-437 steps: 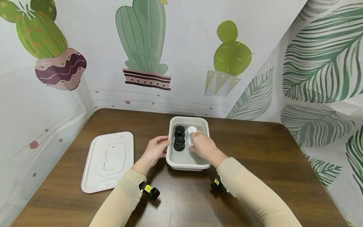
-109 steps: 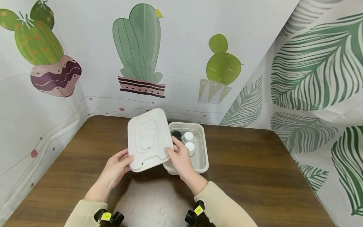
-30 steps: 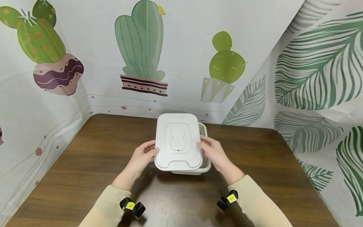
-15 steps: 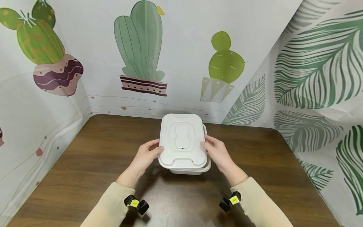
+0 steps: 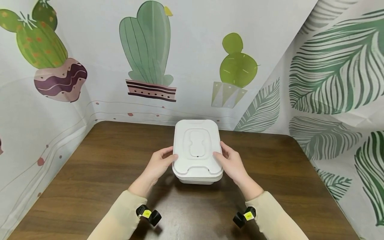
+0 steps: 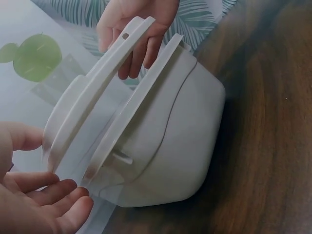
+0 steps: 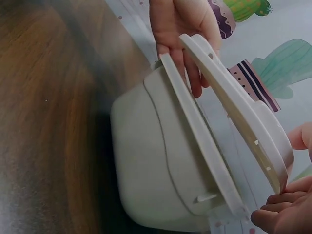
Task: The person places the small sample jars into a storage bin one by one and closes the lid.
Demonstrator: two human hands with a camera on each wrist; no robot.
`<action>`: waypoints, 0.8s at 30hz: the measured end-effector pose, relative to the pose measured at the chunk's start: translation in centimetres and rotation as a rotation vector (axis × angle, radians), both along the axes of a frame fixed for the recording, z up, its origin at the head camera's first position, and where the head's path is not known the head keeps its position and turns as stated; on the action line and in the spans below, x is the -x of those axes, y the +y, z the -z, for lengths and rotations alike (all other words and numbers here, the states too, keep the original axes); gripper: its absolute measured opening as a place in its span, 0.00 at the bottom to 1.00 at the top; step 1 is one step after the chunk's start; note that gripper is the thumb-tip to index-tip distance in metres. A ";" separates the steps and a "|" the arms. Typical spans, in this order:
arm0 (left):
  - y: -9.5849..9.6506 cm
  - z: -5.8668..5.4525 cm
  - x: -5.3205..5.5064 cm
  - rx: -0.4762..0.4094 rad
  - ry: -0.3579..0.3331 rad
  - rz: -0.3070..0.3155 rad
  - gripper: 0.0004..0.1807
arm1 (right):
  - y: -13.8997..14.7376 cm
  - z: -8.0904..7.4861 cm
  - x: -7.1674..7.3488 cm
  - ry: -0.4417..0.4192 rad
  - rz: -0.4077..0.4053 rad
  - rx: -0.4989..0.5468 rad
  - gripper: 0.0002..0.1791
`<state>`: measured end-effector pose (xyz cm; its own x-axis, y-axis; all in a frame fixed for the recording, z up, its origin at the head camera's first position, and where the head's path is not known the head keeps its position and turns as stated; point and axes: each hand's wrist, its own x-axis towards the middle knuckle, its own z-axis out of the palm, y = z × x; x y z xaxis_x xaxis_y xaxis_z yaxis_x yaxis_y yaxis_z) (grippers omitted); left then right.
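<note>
A white plastic lid (image 5: 197, 143) is pinched at its two long sides by my hands. The left hand (image 5: 159, 163) has its thumb on top and its fingers below the left edge; the right hand (image 5: 232, 163) grips the right edge likewise. Directly beneath is the white plastic box (image 5: 196, 182), standing on the table. Both wrist views show a narrow gap between the lid (image 6: 92, 92) and the rim of the box (image 7: 195, 126). The lid covers the box's mouth in the head view, so the black and white jars seen earlier inside are hidden.
The brown wooden table (image 5: 105, 173) extends around the box on all sides. Close behind its back edge hangs a white cloth (image 5: 195, 60) printed with cactuses and leaves. Each wrist wears a small black camera (image 5: 154, 217).
Over the last second the lid has moved right, carried by both hands, until it lines up over the box. Before that it lay on the table's left, with the jars visible in the box.
</note>
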<state>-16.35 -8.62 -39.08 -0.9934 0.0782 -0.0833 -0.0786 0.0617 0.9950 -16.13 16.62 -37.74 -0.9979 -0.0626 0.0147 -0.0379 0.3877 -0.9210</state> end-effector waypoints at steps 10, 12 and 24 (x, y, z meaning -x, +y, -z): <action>0.4 0.1 0.2 0.114 0.042 0.058 0.25 | 0.4 1.0 -0.2 0.013 -0.020 -0.036 0.37; 0.4 0.2 0.3 0.135 0.043 0.072 0.26 | 0.4 1.3 -0.2 0.015 -0.028 -0.028 0.38; 0.5 0.8 0.6 0.179 0.068 0.098 0.27 | 0.3 2.1 -0.1 0.013 -0.033 -0.045 0.38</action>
